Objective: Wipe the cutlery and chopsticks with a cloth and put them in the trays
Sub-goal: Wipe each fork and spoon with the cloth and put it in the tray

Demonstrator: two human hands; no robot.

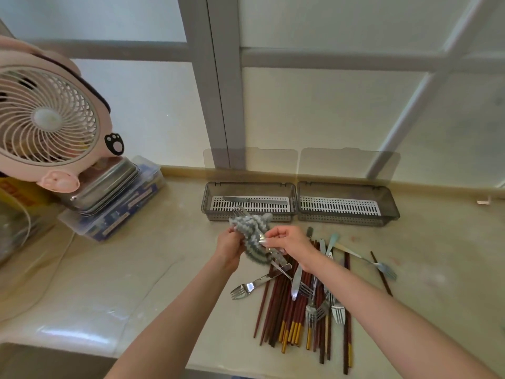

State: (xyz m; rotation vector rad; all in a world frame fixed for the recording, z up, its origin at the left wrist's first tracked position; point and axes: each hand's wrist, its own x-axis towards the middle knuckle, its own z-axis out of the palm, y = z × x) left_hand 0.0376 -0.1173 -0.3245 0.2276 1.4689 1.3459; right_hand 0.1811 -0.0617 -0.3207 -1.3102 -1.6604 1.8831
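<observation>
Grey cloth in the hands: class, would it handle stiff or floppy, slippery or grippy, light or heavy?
Probably floppy: the cloth bunches and drapes around the fork in the left hand. Likely grippy, given its fuzzy ribbed pile. Probably light, being fluffy fabric.

Both bare forearms stretch in from the near edge, wrists angled inward. Left grip (pixel 231 246) curls round the cloth (pixel 251 225); right grip (pixel 289 242) pinches the fork (pixel 277 257) by its handle.
</observation>
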